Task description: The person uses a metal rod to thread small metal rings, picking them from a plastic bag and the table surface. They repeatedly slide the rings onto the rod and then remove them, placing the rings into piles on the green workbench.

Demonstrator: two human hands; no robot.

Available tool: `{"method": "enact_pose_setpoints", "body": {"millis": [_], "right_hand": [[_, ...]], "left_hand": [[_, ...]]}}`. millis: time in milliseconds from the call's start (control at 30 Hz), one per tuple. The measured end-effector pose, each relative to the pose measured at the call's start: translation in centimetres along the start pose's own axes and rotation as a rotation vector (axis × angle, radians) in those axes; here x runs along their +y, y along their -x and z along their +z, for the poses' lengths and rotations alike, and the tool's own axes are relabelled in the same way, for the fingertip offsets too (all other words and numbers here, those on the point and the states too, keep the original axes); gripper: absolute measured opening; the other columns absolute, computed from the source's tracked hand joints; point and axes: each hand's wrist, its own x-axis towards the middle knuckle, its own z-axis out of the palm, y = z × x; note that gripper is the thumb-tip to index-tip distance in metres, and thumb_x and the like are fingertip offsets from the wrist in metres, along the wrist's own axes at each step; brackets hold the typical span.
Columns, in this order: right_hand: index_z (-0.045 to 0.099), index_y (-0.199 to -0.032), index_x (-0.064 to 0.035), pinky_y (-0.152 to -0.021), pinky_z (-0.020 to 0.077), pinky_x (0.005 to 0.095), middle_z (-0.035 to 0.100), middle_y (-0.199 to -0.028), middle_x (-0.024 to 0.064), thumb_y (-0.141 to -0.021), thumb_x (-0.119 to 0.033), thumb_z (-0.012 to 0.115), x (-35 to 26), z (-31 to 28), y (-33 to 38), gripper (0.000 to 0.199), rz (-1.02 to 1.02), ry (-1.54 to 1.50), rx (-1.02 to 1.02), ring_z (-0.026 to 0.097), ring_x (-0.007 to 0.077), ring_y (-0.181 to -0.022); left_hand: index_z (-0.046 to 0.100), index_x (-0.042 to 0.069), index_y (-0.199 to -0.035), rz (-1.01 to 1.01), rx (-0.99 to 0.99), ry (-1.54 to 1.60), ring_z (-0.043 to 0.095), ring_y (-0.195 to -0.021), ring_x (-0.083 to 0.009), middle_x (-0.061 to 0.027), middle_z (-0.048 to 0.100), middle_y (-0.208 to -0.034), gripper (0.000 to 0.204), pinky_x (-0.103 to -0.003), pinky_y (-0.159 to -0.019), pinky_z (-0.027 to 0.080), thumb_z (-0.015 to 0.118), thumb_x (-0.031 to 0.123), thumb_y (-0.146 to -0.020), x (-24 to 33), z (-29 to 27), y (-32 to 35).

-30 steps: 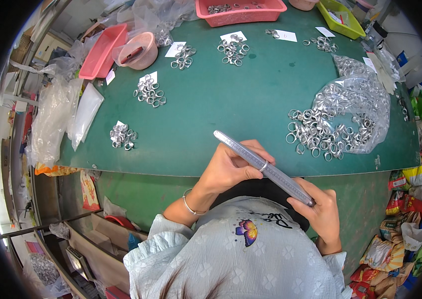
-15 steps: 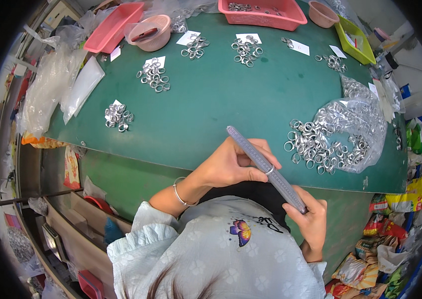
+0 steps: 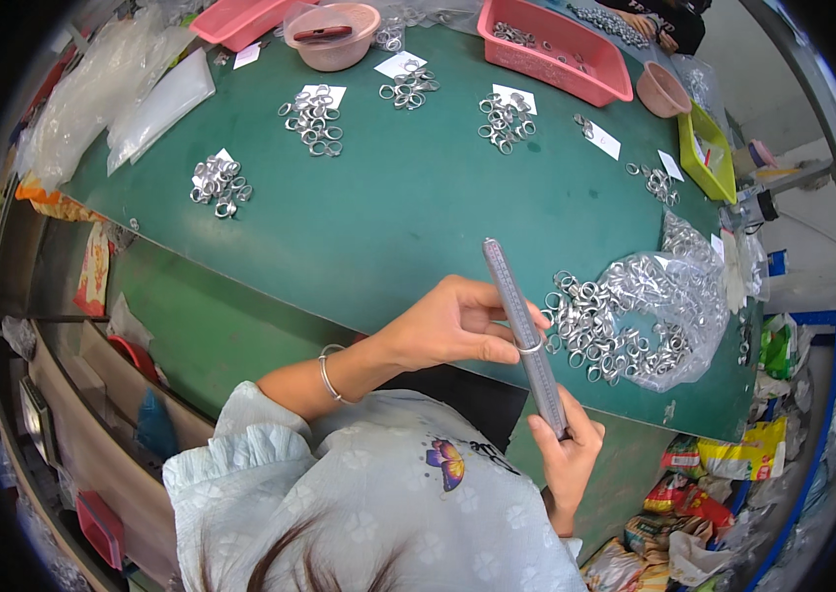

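A grey ring mandrel (image 3: 509, 293) with fine markings stands slanted in front of me, its narrow tip pointing away. My right hand (image 3: 572, 456) grips its lower, thicker end. Partway down the mandrel sits a silver ring (image 3: 531, 348). My left hand (image 3: 457, 324) pinches at this ring, with thumb and fingers on either side of the mandrel. To the right of my hands lies a loose heap of silver rings (image 3: 590, 326), spilling from a clear plastic bag (image 3: 704, 340).
Small ring piles lie across the green table (image 3: 359, 227), most beside white paper slips (image 3: 603, 140). Along the back stand a pink tray (image 3: 556, 72), a pink bowl (image 3: 349, 54) and a green basket (image 3: 702, 178). A person's hand (image 3: 669, 42) shows at the far right.
My view has turned, so the table appears tilted. The mandrel stands more upright than before. Both hands keep their hold, and the ring remains at about the same place on it.
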Motion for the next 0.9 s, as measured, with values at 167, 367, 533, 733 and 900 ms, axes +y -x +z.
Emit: {"method": "enact_pose_setpoints", "body": {"millis": [167,367,533,733,900], "right_hand": [[0.061,-0.101,0.0049,-0.052,0.0423,0.0218,0.060,-0.067,0.0097,-0.066,-0.002,0.073,0.1,0.2,-0.1,0.038,-0.032,0.026,-0.012,0.051,0.0073,-0.053],[0.060,-0.102,0.0058,-0.053,0.0415,0.0205,0.060,-0.068,0.0076,-0.065,-0.002,0.073,0.0,0.3,0.0,0.040,0.022,-0.050,-0.046,0.050,0.0060,-0.056],[0.059,-0.105,0.0070,-0.054,0.0387,0.0180,0.057,-0.068,0.0041,-0.066,-0.001,0.072,0.5,0.3,0.4,0.042,0.123,-0.186,-0.091,0.047,0.0039,-0.058],[0.059,-0.105,0.0073,-0.053,0.0388,0.0186,0.058,-0.069,0.0045,-0.068,0.000,0.071,0.5,0.5,0.4,0.040,0.161,-0.210,-0.062,0.047,0.0037,-0.059],[0.059,-0.104,0.0077,-0.053,0.0406,0.0201,0.060,-0.070,0.0066,-0.068,0.001,0.070,-0.4,0.7,-0.1,0.038,0.084,-0.030,0.027,0.049,0.0047,-0.058]], "left_hand": [[0.063,-0.004,-0.096,0.065,-0.004,-0.047,0.057,-0.091,-0.0190,-0.0103,0.058,-0.098,0.028,-0.031,-0.081,0.048,0.072,0.006,-0.071,-0.1,-0.1,0.1],[0.066,-0.002,-0.091,0.222,-0.026,-0.070,0.057,-0.085,-0.0175,-0.0097,0.060,-0.090,0.027,-0.029,-0.074,0.048,0.073,0.015,-0.071,-0.9,-0.2,-0.3],[0.066,-0.001,-0.090,0.270,-0.026,-0.024,0.057,-0.084,-0.0189,-0.0105,0.060,-0.088,0.028,-0.030,-0.074,0.048,0.073,0.019,-0.072,-1.8,-0.2,-0.3],[0.063,-0.003,-0.093,0.260,-0.008,-0.010,0.057,-0.088,-0.0198,-0.0108,0.059,-0.091,0.026,-0.032,-0.077,0.048,0.071,0.012,-0.074,-2.0,0.0,-0.4],[0.059,-0.006,-0.100,0.223,0.027,0.012,0.057,-0.091,-0.0194,-0.0110,0.057,-0.098,0.029,-0.033,-0.080,0.047,0.068,0.008,-0.076,-1.7,0.5,-0.6]]}}
